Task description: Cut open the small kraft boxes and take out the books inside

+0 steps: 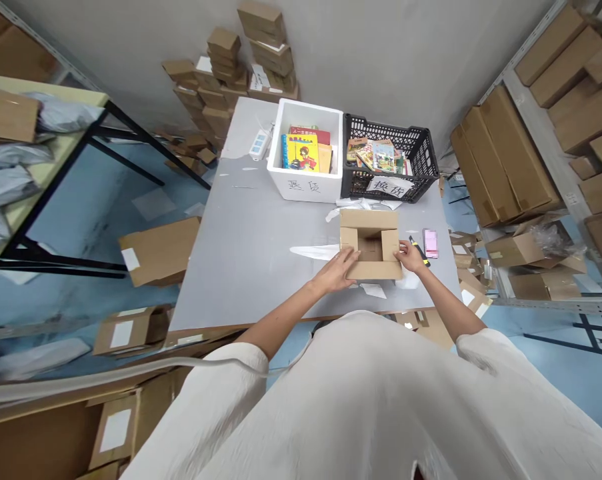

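A small cardboard box (371,270) stands on the grey table in front of me, its flaps folded outward and its inside visible with nothing in it. My left hand (337,268) rests on the box's left side, fingers over the near left flap. On the opposite side my right hand (409,256) pinches the edge of the right flap. Just beyond the right hand lies a black and yellow utility knife (419,252), with a phone (431,243) showing a lit pink screen beside it. Scraps of white paper (373,290) lie around the box.
Along the table's (251,247) far side stand a white foam box (305,183) of books and a black plastic crate (423,167) of books. A power strip (259,144) lies left of them. Cardboard boxes crowd the floor, and a shelf (573,200) stands right.
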The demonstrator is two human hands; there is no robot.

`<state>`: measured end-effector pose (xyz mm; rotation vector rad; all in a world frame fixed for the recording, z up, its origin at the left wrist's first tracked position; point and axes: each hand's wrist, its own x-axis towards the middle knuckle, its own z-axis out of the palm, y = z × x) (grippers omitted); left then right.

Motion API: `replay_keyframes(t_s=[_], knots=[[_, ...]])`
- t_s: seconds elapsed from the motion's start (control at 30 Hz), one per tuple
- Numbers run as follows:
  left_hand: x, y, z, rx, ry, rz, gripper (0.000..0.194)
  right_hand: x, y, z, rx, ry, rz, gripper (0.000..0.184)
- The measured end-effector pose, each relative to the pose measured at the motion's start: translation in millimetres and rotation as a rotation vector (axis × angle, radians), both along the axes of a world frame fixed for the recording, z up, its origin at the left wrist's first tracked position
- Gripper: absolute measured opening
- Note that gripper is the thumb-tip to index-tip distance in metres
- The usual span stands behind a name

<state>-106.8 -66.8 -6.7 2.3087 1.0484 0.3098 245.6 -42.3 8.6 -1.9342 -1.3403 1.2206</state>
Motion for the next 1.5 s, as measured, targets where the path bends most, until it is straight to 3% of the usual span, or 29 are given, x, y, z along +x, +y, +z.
replay_keyframes(t_s=[0.2,0.4,0.53,0.67,0.87,1.03,1.2,1.5], knots=[[-25,23,22.9,0.069,0.035,0.038,0.1,-34,36,7.6,0.071,0.027,0.023,0.061],[-70,45,36.4,0.106,0.127,0.147,0.1,-94,76,-4.4,0.095,0.066,0.088,0.066],[-106,57,31.7,0.096,0.168,0.222,0.097,-139,99,-21.0,0.082,0.061,0.114,0.071],[-137,72,17.1,0.031,0.17,0.308,0.098,-180,117,-39.5,0.108,0.048,0.114,0.066],[-158,89,2.5,0.011,0.219,0.409,0.096,-218,137,-60.4,0.084,-0.015,0.136,0.055],[-153,88,7.8,0.113,0.216,0.43,0.087,-223,148,-65.9,0.018,0.014,0.063,0.042],[-137,84,16.5,0.134,0.215,0.356,0.083,-209,147,-59.2,-0.015,0.103,0.039,0.028],[-70,82,28.3,0.217,0.087,0.202,0.078,-141,103,-47.9,-0.026,0.099,-0.029,0.024]])
